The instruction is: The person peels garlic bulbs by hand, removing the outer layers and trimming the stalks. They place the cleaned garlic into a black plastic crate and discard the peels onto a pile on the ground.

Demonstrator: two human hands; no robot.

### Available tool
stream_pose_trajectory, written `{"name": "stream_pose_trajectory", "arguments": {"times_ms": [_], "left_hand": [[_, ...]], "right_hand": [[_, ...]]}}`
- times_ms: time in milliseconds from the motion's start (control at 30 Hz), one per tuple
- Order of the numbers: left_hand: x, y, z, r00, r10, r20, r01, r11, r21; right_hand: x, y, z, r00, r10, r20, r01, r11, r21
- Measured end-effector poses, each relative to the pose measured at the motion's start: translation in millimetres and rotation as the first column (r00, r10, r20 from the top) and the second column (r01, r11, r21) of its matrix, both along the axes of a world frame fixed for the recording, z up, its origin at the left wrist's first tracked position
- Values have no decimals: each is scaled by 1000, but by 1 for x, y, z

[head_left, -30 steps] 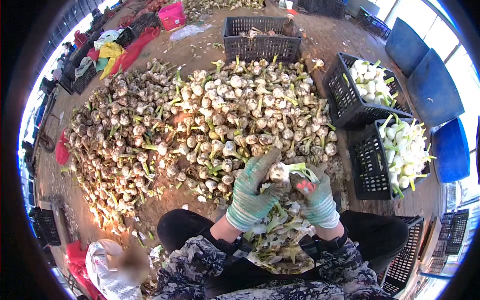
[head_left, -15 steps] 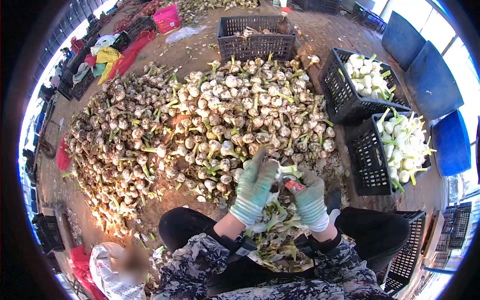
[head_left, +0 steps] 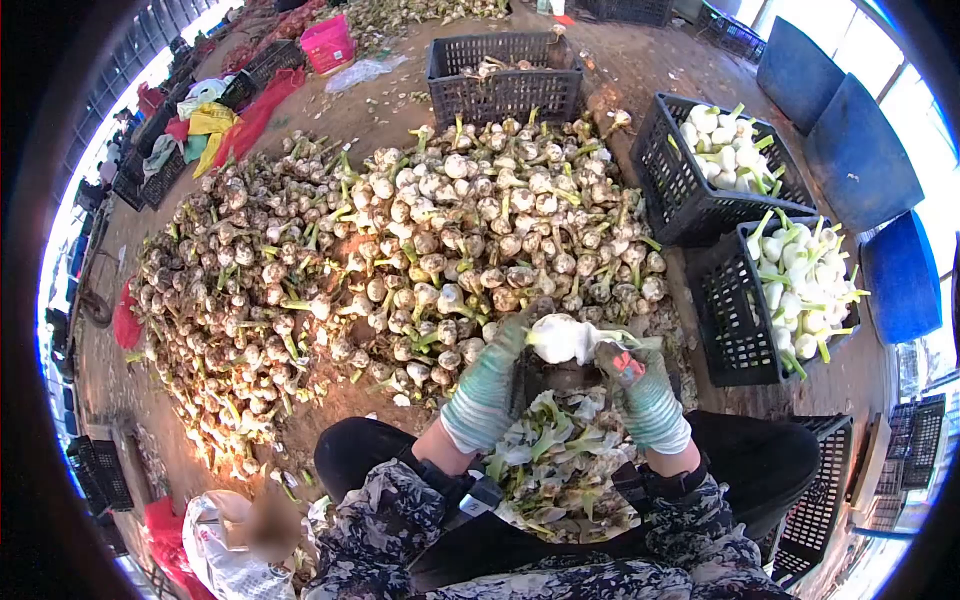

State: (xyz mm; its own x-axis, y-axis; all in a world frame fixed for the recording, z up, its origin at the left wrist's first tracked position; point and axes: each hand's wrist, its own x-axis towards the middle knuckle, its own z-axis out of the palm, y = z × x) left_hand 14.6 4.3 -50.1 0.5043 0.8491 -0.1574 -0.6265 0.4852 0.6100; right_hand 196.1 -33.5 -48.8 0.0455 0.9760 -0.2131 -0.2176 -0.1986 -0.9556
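Note:
A white, peeled garlic bulb (head_left: 562, 339) with its stem pointing right is held between my two gloved hands. My left hand (head_left: 492, 380) has its fingers against the bulb's left side. My right hand (head_left: 643, 392) is closed round the stem, with a small red object (head_left: 628, 366) showing at its fingers. Below them, between my knees, lies a heap of stripped leaves and skins (head_left: 555, 460). Beyond my hands spreads a large pile of dirty garlic bulbs (head_left: 420, 240).
Two black crates (head_left: 665, 190) (head_left: 735, 310) of white garlic stand at the right. Another black crate (head_left: 505, 90) stands behind the pile, with a pink basket (head_left: 327, 45) at the back left. Another person (head_left: 240, 535) is at the lower left.
The garlic between my hands now shows as a clean white bulb, turned sideways. My right hand has moved slightly right, and my hands are farther apart.

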Motion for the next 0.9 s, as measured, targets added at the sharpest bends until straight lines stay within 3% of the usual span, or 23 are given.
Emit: {"name": "stream_pose_trajectory", "arguments": {"times_ms": [100,167,200,233,300,333,367,433,467,500,533,567,600,633,667,700,733,767,833,867,900], "left_hand": [[3,-4,22,999,-25,48,28,997,-71],[-1,-2,20,989,-128,74,126,992,30],[-3,-3,20,989,-128,70,126,992,26],[-6,-4,21,995,-83,-59,87,994,70],[-10,-9,25,952,24,-305,27,986,162],[-8,-10,33,892,157,-425,-15,948,319],[-12,-9,40,882,113,-458,39,950,310],[-12,-9,43,884,21,-467,107,964,245],[-12,-9,38,887,20,-462,105,964,244],[-13,-6,29,894,19,-448,123,951,284],[-14,-5,23,899,14,-437,139,938,318],[-15,-4,27,849,76,-523,156,909,386],[-17,-3,33,839,65,-540,178,905,386],[-18,-2,36,829,60,-555,196,900,390],[-19,0,32,841,137,-524,178,843,507],[-20,-1,29,840,135,-526,181,844,505],[-19,0,28,831,169,-531,167,833,527],[-18,0,27,822,201,-532,154,822,549],[-16,-2,28,803,177,-569,187,831,524],[-14,-4,34,847,16,-531,210,909,361],[-13,-6,40,877,-135,-462,246,951,188]], "right_hand": [[-11,-1,9,995,16,96,-21,998,56],[-16,-5,6,979,-85,-186,101,992,80],[-18,-4,7,984,-113,-141,117,993,22],[-21,-5,11,983,-113,-145,117,993,17],[-29,-11,34,969,-10,247,-25,990,137],[-28,-3,67,996,84,33,-83,996,-34],[-23,8,61,988,-59,-145,65,997,36],[5,22,21,943,-303,138,268,937,226],[38,36,-32,883,55,-466,46,978,204],[21,27,-38,827,-66,-558,-6,992,-126],[18,7,-45,925,203,321,-256,957,135],[17,-8,-50,266,106,958,-585,807,73],[22,-6,-35,267,445,855,-564,791,-236],[25,0,-18,263,449,854,-566,788,-240],[25,9,8,279,538,796,-494,791,-361],[25,12,21,310,613,727,-415,775,-476],[40,12,1,517,649,559,-509,758,-409],[36,14,13,524,643,559,-502,763,-408],[19,21,50,750,405,523,-451,891,-43],[16,18,51,866,388,314,-381,920,-86],[11,18,52,869,384,312,-377,922,-86]]}}
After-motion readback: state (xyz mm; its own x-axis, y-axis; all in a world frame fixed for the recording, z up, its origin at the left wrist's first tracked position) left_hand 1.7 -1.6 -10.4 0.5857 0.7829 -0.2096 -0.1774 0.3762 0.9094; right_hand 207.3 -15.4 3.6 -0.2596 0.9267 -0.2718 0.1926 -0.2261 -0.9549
